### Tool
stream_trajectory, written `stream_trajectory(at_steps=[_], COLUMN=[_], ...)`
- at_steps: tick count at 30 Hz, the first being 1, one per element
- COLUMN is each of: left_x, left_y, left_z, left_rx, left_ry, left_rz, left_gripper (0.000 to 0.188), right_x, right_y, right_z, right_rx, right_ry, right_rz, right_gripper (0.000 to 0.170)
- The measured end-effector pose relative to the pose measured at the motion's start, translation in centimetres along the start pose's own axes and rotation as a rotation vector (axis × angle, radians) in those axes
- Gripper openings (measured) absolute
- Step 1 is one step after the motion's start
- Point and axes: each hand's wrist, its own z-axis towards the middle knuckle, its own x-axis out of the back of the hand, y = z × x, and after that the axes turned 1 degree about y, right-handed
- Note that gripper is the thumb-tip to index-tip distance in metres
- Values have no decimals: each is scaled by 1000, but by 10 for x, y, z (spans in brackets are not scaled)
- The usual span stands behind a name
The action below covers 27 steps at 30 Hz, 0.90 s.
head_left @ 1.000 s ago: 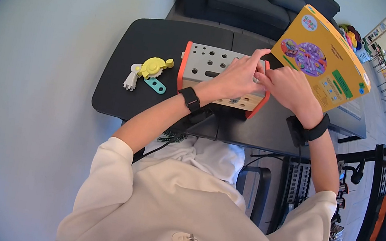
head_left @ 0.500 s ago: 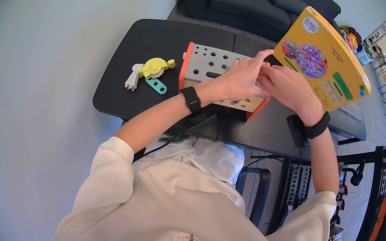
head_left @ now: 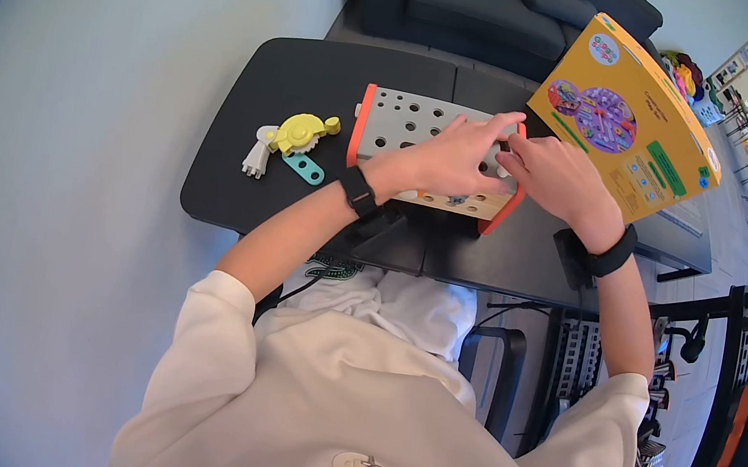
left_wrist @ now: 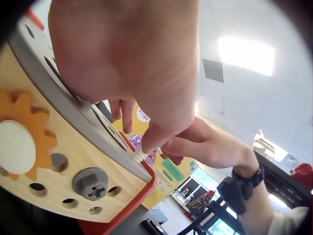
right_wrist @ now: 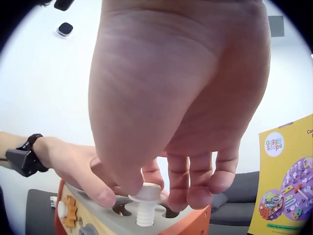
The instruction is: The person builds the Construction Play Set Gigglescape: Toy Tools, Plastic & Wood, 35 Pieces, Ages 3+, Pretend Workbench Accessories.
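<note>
A toy workbench (head_left: 391, 127) with a holed grey top, red ends and a wooden side stands on the black table. At its right end my right hand (head_left: 566, 181) pinches the head of a white toy bolt (right_wrist: 145, 215), whose threaded shank points down at the top. My left hand (head_left: 457, 162) spreads over the workbench top beside it, thumb and index finger apart, fingertips close to the bolt. On the wooden side, the left wrist view shows an orange gear (left_wrist: 41, 120) with a white centre and a grey bolt (left_wrist: 91, 184).
Left of the workbench lie a yellow toy saw piece (head_left: 300, 134), a white claw-like piece (head_left: 257, 156) and a teal holed strip (head_left: 304, 169). A yellow box (head_left: 610, 105) stands upright at the back right. Behind the table (head_left: 235, 182) is a dark sofa (head_left: 467, 14).
My left hand has drawn slightly left from the right hand, and its thumb has spread from the index finger. The right hand stays at the workbench's right end.
</note>
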Motion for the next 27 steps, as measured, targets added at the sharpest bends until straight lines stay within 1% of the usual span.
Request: stream_trajectory(at_steps=[1,2,3,4,5,6,7,8,9,11,12,13,14,15,17,18,19,20,22,23,24,25,26,27], left_x=[-2,-3,-3,0,1,-1,-3,-4,-4,1,2,2,1,-2,-8,-10,-12,-12,-12,-12,-13,-14,-13,-12], left_y=[1,0,-1,4,6,1,-4,-9,-14,-11,-14,-17,-20,-21,-13,-9,-3,0,-1,-3,-7,-10,-13,-16], left_z=[2,4,4,3,2,2,2,3,4,3,2,3,4,5,2,1,1,0,1,1,1,0,-1,-1], left_rx=[-17,-36,-36,34,105,107,61,14,16,-7,-8,8,24,21,-66,-67,-13,40,49,66,58,22,-13,-16], left_ry=[5,9,10,8,6,4,38,74,76,-3,-4,8,18,15,74,71,86,98,79,72,69,88,109,113], left_rz=[61,123,123,91,58,57,43,30,29,-57,-57,-149,-242,-241,68,70,97,124,95,62,59,43,27,27], left_gripper=[92,91,91,87,83,83,78,73,73,67,67,68,69,69,73,73,76,78,81,84,84,86,88,88], right_x=[-2,-4,-5,3,16,24,24,24,24,25,25,27,29,30,23,6,3,4,11,13,15,16,12,5], right_y=[-2,-5,-7,-9,-12,-14,-13,-10,-7,-2,0,1,-2,-8,-8,-1,-4,-5,-9,-8,-8,-7,-4,0], right_z=[2,5,8,9,10,9,6,0,-3,-3,-3,-2,-1,0,4,9,14,14,10,10,11,12,9,2], right_rx=[2,2,0,-1,-69,-138,-137,-168,-197,-169,-144,-121,-126,-144,-164,-154,-144,-150,-58,-68,-135,-198,-199,-113], right_ry=[1,-46,-92,-92,-195,-300,-301,-214,-126,-151,-174,-195,-192,-198,-202,-252,-300,-295,-254,-254,-268,-280,-279,-107], right_rz=[2,-160,-322,-322,-261,-198,-197,-21,154,205,255,305,303,283,265,96,-75,-73,-185,-189,-104,-18,-23,84], right_gripper=[24,26,28,28,26,25,25,22,23,26,31,36,36,33,29,26,23,23,27,27,27,29,29,30])
